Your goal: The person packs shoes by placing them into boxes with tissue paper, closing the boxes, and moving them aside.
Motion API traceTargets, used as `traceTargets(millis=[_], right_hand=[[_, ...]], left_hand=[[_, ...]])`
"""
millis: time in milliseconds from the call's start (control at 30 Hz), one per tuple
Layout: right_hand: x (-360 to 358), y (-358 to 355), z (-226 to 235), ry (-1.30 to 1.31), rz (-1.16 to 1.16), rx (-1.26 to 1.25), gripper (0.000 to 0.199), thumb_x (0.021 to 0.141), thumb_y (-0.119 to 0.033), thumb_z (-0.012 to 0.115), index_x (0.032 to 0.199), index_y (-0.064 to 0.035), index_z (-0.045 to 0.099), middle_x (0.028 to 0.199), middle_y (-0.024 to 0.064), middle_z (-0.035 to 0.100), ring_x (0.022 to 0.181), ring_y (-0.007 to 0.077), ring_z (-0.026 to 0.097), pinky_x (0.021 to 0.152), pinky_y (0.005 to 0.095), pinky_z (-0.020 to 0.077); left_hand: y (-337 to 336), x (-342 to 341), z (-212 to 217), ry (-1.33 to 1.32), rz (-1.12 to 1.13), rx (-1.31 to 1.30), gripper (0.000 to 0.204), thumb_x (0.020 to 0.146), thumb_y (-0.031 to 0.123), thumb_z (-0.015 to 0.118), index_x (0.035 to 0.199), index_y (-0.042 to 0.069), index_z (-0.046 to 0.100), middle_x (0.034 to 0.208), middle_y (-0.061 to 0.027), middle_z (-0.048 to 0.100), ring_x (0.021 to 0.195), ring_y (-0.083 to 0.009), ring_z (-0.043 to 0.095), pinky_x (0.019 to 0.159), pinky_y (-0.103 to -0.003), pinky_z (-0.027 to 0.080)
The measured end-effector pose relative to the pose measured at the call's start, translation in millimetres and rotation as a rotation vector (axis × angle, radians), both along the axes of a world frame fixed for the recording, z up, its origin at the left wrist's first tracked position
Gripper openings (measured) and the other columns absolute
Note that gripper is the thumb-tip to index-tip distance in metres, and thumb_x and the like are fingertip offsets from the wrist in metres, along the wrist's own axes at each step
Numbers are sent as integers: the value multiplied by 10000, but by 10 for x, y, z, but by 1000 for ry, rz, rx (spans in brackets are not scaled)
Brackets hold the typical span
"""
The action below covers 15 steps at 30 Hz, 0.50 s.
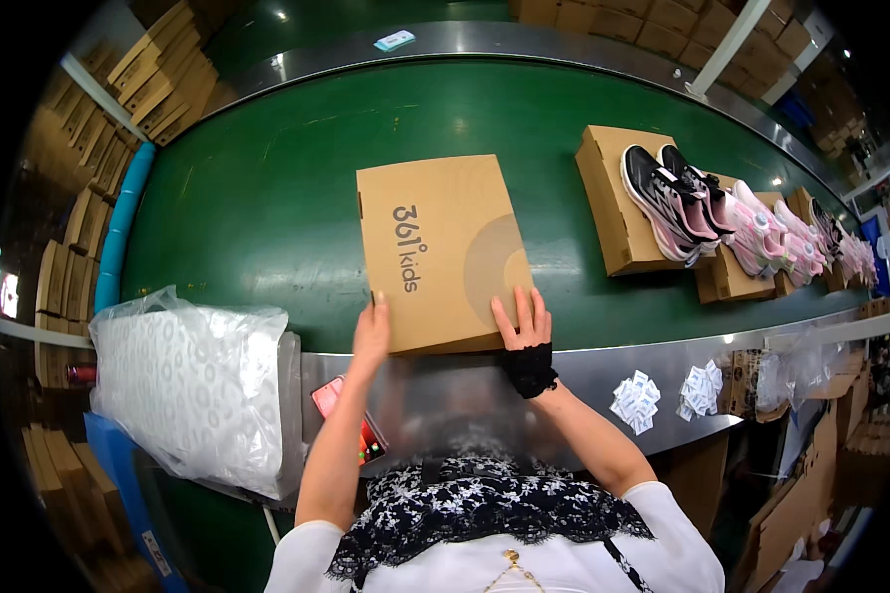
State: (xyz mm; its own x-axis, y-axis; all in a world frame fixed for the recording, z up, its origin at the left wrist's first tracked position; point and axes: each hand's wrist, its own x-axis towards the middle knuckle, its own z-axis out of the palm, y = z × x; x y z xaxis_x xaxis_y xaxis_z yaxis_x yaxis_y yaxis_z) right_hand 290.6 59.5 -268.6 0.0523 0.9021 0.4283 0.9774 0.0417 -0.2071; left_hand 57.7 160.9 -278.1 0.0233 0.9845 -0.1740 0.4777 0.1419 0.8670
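Note:
A closed brown cardboard shoebox [440, 227] lies on the green conveyor belt in front of me, slightly turned, its near edge close to the metal ledge. My left hand [372, 331] is closed against the near left corner, thumb at the top edge; its other fingers are partly hidden. On the near right part of the lid rests my right hand [526, 331], fingers spread and flat. A black lace band [530, 371] covers that hand's wrist and palm. Whatever is inside the box is hidden.
Black-and-pink sneakers [667, 203] and pink shoes [761, 232] stand on boxes [618, 208] at the right. Two piles of small white packets [635, 400] lie on the metal ledge [445, 395]. Plastic-wrapped printed paper [193, 385] sits left, near a phone [368, 443].

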Motion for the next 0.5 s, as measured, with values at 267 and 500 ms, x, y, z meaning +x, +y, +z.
traceTargets(millis=[267,500], right_hand=[[34,59,427,-27,58,-98,484,694,-34,498,1166,-140,481,1253,178,371,1156,360,344,816,451,386],[152,-27,1898,36,444,129,503,604,-115,650,1082,-30,519,1193,223,418,1063,338,444,845,403,366]], left_hand=[[203,-17,398,-628,-47,-639,667,728,569,499,1178,79,464,1162,-79,490,1020,-225,496,827,-405,394],[-176,-131,1038,-1032,86,-660,567,743,517,464,1136,109,481,1069,-49,538,955,-217,527,757,-388,445]])
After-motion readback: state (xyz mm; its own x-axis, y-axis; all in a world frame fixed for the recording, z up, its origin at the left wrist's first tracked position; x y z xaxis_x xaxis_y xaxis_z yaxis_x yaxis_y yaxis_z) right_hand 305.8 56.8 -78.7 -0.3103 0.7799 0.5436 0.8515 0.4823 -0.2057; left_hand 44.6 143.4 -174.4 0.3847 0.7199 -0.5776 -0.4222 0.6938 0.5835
